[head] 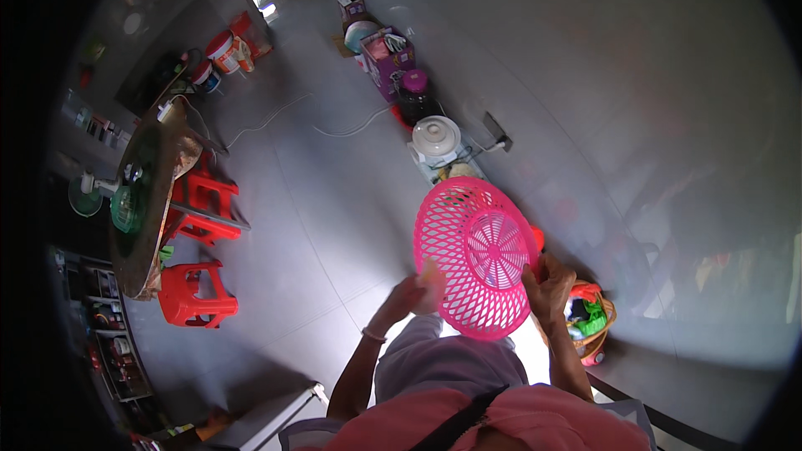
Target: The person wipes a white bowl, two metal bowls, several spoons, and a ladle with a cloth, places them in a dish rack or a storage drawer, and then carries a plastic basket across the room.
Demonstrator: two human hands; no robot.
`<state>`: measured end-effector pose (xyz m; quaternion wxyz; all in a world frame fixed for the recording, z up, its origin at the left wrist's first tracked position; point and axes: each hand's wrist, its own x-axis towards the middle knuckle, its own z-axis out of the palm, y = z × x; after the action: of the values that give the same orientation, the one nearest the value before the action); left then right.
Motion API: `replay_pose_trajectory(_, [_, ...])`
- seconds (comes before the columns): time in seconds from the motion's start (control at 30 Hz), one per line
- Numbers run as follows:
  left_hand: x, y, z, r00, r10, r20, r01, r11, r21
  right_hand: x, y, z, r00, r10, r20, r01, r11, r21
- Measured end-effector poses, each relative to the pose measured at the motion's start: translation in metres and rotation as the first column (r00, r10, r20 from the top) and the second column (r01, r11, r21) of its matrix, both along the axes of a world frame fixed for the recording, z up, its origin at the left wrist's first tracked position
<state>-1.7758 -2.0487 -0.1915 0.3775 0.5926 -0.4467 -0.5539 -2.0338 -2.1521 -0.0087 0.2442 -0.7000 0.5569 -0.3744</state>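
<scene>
A bright pink plastic basket with a lattice wall is tilted in front of my body, its round slotted base turned up toward me. My right hand grips the basket's right rim, thumb on the near side. At the left rim, my left hand has curled fingers around a pale, thin item. That item is blurred, so I cannot tell whether it is cloth or plastic. It overlaps the basket's left edge in view; contact between them is not clear.
By the wall stand a white lidded pot, a dark jar with a purple lid and a purple carton. A filled wicker basket is at right. Red stools and a round table stand left. A cable crosses the floor.
</scene>
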Motion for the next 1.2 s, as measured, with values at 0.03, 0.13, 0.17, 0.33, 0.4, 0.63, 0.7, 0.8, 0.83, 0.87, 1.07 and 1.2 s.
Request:
replay_pose_trajectory(0.03, [0.029,0.007,0.004,0.996,0.086,-0.011,-0.087,0.996,-0.002,0.017,-0.009,-0.002,1.0,0.008,0.008,-0.008,1.0,0.007])
replay_pose_trajectory(0.13, [0.103,0.028,0.018,0.921,0.38,-0.083,-0.362,0.916,0.174,0.06,-0.038,-0.013,1.0,-0.005,0.018,0.005,0.999,-0.033])
replay_pose_trajectory(0.17, [0.121,0.034,0.028,0.875,0.464,-0.141,-0.43,0.876,0.217,0.072,-0.048,-0.017,1.0,-0.003,0.018,0.004,0.999,-0.054])
replay_pose_trajectory(0.33, [0.183,0.074,0.019,0.592,0.775,-0.224,-0.704,0.632,0.325,0.129,-0.105,-0.024,0.982,0.083,-0.171,-0.102,0.989,-0.109])
replay_pose_trajectory(0.4, [0.193,0.059,0.022,0.493,0.826,-0.272,-0.739,0.563,0.369,0.142,-0.134,-0.037,0.967,0.066,-0.247,-0.11,0.98,-0.168])
replay_pose_trajectory(0.63, [0.25,-0.001,-0.022,0.41,0.901,-0.139,-0.776,0.425,0.467,0.193,-0.259,-0.101,0.895,0.057,-0.442,-0.132,0.981,-0.14])
replay_pose_trajectory(0.7, [0.278,-0.016,-0.048,0.39,0.919,-0.061,-0.787,0.367,0.497,0.213,-0.299,-0.126,0.875,0.059,-0.481,-0.146,0.978,-0.146])
replay_pose_trajectory(0.8, [0.309,-0.034,-0.088,0.262,0.965,0.023,-0.864,0.224,0.45,0.238,-0.355,-0.159,0.837,0.055,-0.544,-0.126,0.988,-0.093])
replay_pose_trajectory(0.83, [0.321,-0.039,-0.097,0.195,0.981,-0.007,-0.89,0.18,0.419,0.251,-0.375,-0.161,0.829,0.07,-0.554,-0.135,0.988,-0.076])
replay_pose_trajectory(0.87, [0.337,-0.04,-0.104,0.212,0.976,0.041,-0.86,0.167,0.481,0.266,-0.394,-0.162,0.821,0.085,-0.564,-0.144,0.988,-0.059])
replay_pose_trajectory(1.07, [0.383,-0.063,-0.13,0.03,0.984,0.176,-0.81,-0.079,0.581,0.336,-0.484,-0.177,0.791,0.116,-0.601,-0.084,0.993,0.081])
replay_pose_trajectory(1.2, [0.418,-0.079,-0.161,-0.034,0.979,0.201,-0.715,-0.164,0.679,0.385,-0.541,-0.196,0.728,0.11,-0.677,-0.063,0.994,0.095])
